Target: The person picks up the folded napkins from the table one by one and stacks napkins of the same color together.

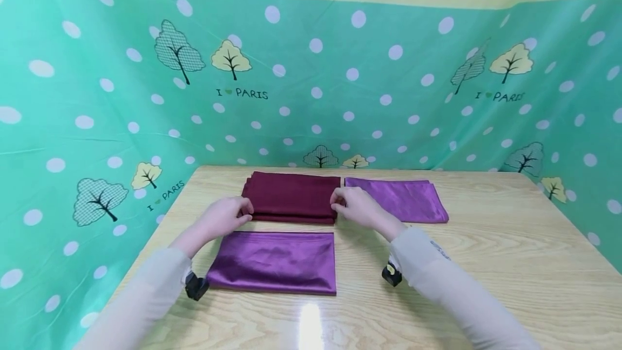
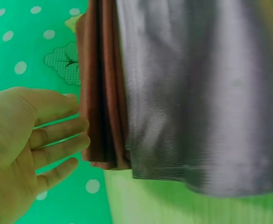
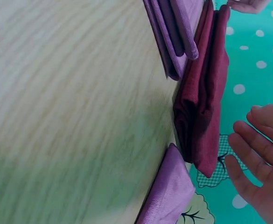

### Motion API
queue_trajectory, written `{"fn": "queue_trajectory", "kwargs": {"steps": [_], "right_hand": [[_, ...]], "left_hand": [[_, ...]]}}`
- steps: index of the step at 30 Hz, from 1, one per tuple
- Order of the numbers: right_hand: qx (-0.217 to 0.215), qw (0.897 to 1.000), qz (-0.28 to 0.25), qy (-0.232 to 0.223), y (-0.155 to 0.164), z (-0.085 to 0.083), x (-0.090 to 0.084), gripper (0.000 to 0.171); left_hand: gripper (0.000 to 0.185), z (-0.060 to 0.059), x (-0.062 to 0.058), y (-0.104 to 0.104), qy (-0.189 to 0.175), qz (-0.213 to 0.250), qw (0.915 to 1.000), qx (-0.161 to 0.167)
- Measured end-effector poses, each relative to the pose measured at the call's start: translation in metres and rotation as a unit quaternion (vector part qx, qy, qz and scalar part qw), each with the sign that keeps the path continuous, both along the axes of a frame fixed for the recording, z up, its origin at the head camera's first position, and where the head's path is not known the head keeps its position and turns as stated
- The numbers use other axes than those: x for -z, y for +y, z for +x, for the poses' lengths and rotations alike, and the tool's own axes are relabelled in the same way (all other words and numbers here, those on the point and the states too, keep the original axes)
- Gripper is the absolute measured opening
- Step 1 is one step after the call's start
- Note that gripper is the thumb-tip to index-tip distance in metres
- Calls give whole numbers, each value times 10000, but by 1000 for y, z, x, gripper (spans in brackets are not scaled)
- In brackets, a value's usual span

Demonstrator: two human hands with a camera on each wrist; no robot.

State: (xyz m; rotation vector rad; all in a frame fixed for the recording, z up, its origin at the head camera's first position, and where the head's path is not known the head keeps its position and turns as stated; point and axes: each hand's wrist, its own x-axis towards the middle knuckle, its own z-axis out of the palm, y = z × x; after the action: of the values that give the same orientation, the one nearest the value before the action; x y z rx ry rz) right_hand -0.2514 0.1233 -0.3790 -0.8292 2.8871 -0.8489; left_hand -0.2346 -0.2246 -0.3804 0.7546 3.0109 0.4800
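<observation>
A folded maroon cloth stack [image 1: 291,196] lies at the back middle of the wooden table [image 1: 486,263]. My left hand [image 1: 228,216] is at its left edge. In the left wrist view the straight fingers of that hand [image 2: 66,140] reach the edge of the maroon folds [image 2: 103,93]. My right hand [image 1: 351,204] is at the stack's right edge. The right wrist view shows this hand [image 3: 255,154] open a short way from the maroon stack [image 3: 204,107]. Neither hand grips anything.
A folded purple cloth [image 1: 277,261] lies in front of the maroon stack, between my forearms. Another purple cloth [image 1: 396,199] lies to its right. A green dotted curtain [image 1: 311,80] walls in the table at the back and both sides.
</observation>
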Motion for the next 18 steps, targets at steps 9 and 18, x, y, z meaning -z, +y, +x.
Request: {"fn": "queue_trajectory", "kwargs": {"steps": [9, 18], "right_hand": [[-574, 9980, 279, -16, 0, 13, 6, 5], [-831, 9934, 765, -198, -4, 22, 20, 15]], "left_hand": [[10, 19, 8, 1, 347, -445, 9970, 522], [20, 28, 19, -4, 608, -762, 9922, 772]]}}
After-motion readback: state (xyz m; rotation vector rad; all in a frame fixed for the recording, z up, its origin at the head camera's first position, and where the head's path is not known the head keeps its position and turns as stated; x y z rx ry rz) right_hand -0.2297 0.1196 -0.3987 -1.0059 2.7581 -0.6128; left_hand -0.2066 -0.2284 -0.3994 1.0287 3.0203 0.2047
